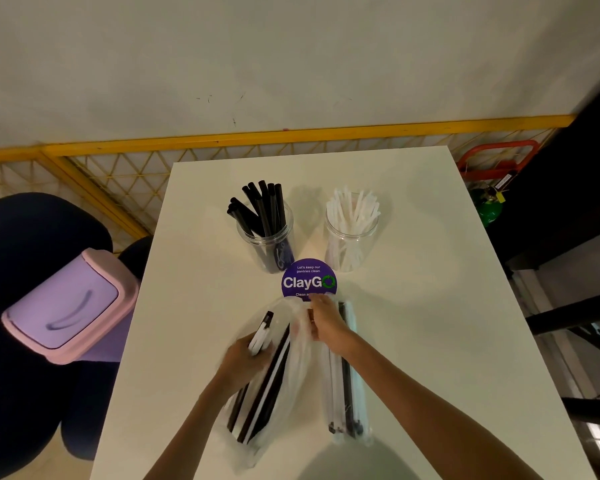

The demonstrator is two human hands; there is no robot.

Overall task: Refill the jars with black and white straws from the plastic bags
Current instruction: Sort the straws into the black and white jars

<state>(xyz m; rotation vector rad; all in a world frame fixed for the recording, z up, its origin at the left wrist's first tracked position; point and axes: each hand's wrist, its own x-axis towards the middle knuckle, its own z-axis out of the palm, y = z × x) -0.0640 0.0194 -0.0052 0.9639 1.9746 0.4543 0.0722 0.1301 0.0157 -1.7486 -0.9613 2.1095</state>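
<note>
Near white table's [430, 271] front edge: pinches clear plastic bag [294, 372] steady with right hand [326, 323], grips thin white straws [262, 332] in left hand [244, 362].

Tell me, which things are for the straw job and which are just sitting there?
For the job: black-straw jar, white-straw jar, left bag, right bag, straws gripped by the left hand, right hand holding the left bag's mouth.
Just there: ClayGo sticker, pink bin, red trolley, green tank.
</note>
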